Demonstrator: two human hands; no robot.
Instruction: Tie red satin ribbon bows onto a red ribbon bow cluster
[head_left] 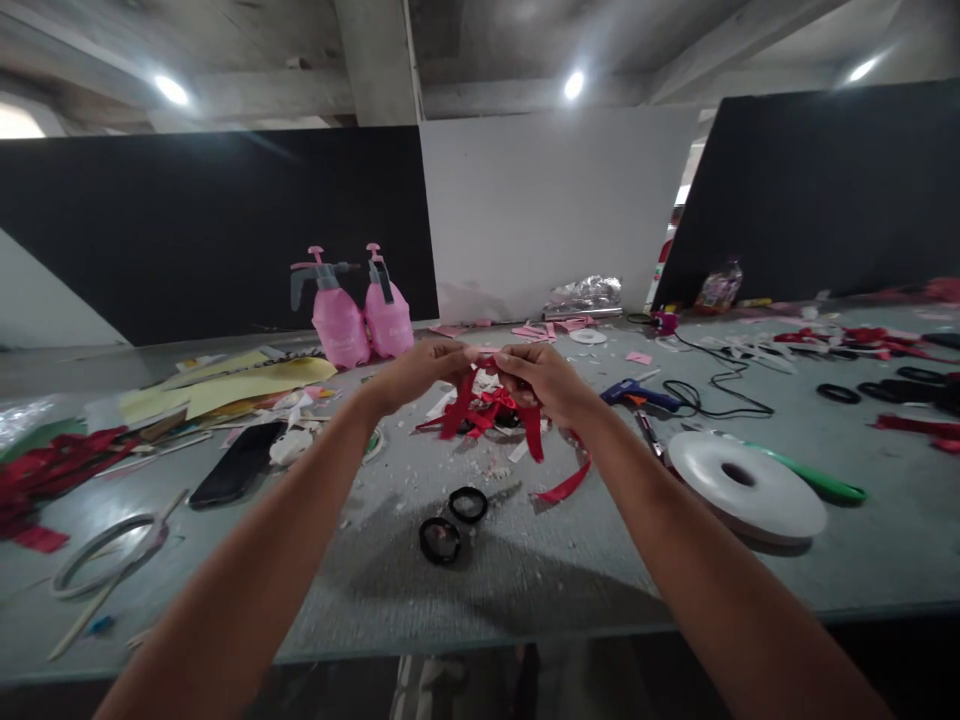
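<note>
While above a gritty grey tabletop point(540, 545), both hands point(427, 365) point(541, 375) tight on glossy, flat red ribbon point(533, 434).

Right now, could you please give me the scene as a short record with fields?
Left hand: pinching a red ribbon
Right hand: pinching the same ribbon, close to the left hand
Ribbon ends: hanging down
Beneath the hands: red scraps on the table
Near the front edge: two black rings
Right side: white roll, blue glue gun
Left side: dark phone
Behind: two pink spray bottles, upright
</note>
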